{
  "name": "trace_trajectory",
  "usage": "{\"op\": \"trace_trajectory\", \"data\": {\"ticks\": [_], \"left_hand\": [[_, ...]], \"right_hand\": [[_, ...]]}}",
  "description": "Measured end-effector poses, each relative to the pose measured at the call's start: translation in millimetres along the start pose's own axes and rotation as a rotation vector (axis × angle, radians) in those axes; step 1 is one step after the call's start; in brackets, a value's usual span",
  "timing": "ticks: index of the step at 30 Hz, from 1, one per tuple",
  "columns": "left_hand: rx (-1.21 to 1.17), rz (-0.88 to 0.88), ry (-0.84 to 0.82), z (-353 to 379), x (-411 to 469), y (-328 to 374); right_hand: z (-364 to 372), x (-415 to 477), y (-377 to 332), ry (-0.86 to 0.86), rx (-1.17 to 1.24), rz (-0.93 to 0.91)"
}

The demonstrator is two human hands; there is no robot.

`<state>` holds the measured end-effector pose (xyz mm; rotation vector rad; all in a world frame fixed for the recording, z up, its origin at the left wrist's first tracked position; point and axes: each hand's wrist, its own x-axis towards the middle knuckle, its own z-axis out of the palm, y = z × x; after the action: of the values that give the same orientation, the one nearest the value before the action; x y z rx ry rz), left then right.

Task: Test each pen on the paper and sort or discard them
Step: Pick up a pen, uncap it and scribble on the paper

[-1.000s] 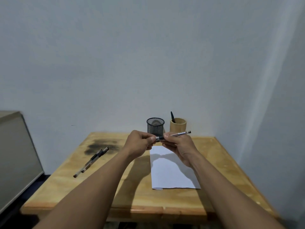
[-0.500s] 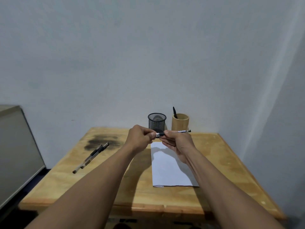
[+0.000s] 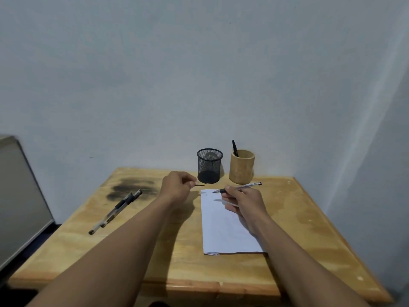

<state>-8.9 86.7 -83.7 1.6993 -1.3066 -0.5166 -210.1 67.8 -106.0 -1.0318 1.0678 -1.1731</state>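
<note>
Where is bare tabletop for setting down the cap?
Free: the strip between the two pens on the left and the paper, and right of the paper to the table edge. Crowded: the back, by the mesh cup and wooden cup.

Pale grey wall, wooden table, grey cabinet at left

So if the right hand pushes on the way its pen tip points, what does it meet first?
Probably the cap pinched in the left hand; the pen in the right hand points left, just above the paper. Depth is unclear.
</note>
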Motion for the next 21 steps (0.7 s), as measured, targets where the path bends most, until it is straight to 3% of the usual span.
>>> {"op": "trace_trajectory", "data": {"ticks": [8,15,21], "left_hand": [[0.324,-0.085,0.083,24.1,12.4,-14.0],[0.347,-0.073,0.056,33.4,15.8,-18.1],[0.503,0.254,-0.03,20.7,-23.0,-27.9]], "right_hand": [[-2.7,-1.7,0.1,0.001,-0.094,-0.013],[1.4,-2.8,-1.5,0.03,-0.147,-0.032],[4.8,-6.4,-5.7,0.033,-0.169,-0.043]]}}
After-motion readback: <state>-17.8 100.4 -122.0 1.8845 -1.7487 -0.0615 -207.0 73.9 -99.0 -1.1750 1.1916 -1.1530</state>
